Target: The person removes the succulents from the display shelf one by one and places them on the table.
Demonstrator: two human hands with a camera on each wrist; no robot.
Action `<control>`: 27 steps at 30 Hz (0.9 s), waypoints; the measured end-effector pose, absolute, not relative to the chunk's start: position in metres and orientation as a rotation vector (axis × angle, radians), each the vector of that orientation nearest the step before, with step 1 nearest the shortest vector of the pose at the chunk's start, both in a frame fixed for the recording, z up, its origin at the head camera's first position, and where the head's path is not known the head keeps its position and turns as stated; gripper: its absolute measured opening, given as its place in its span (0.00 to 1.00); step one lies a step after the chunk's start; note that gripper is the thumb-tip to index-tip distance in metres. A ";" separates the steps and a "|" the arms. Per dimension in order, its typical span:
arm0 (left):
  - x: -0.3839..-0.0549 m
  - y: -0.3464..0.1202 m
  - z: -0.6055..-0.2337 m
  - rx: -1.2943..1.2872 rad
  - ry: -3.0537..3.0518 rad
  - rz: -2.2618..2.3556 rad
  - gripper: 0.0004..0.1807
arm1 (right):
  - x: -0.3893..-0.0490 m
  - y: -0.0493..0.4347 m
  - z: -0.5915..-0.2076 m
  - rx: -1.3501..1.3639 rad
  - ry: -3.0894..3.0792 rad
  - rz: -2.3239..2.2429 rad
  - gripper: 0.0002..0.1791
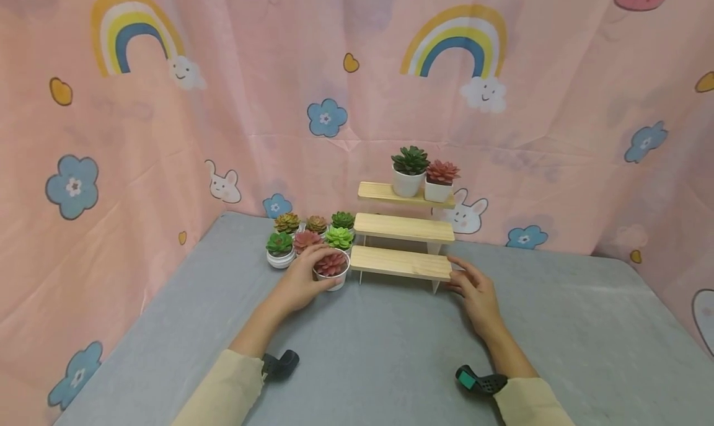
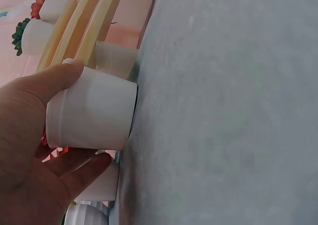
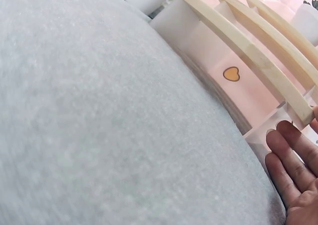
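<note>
My left hand [image 1: 303,278] grips a white round pot holding a red artificial succulent [image 1: 331,264], thumb on one side and fingers on the other. In the left wrist view the pot [image 2: 94,108] stands upright, its base close to the table, and my hand hides most of the plant. A three-tier wooden display stand [image 1: 400,262] is just right of that pot. Relaxed fingers of my right hand [image 1: 474,294] rest at the right end of its lowest board, beside the clear side support [image 3: 263,128] in the right wrist view.
Several potted succulents [image 1: 280,245] cluster behind my left hand, left of the stand. On the top board are a dark green succulent [image 1: 410,162] and a red one [image 1: 442,173] in white pots. A pink patterned curtain [image 1: 357,116] hangs behind the grey table [image 1: 368,358].
</note>
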State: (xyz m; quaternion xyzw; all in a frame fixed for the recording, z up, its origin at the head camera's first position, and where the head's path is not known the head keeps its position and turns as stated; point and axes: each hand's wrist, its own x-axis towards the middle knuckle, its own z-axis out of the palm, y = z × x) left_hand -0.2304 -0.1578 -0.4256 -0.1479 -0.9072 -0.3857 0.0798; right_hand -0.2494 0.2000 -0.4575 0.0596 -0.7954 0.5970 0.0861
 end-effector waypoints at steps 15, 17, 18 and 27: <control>-0.229 -0.155 -0.421 -0.404 -2.736 -1.126 0.30 | -0.249 0.199 -0.456 0.190 -2.361 1.812 0.22; -0.229 -0.156 -0.420 -0.408 -2.739 -1.128 0.30 | -0.249 0.199 -0.457 0.186 -2.364 1.805 0.21; -0.229 -0.156 -0.419 -0.415 -2.739 -1.127 0.30 | -0.249 0.199 -0.457 0.184 -2.367 1.798 0.21; -0.231 -0.158 -0.403 -0.453 -2.763 -1.150 0.29 | -0.249 0.199 -0.456 0.183 -2.375 1.793 0.21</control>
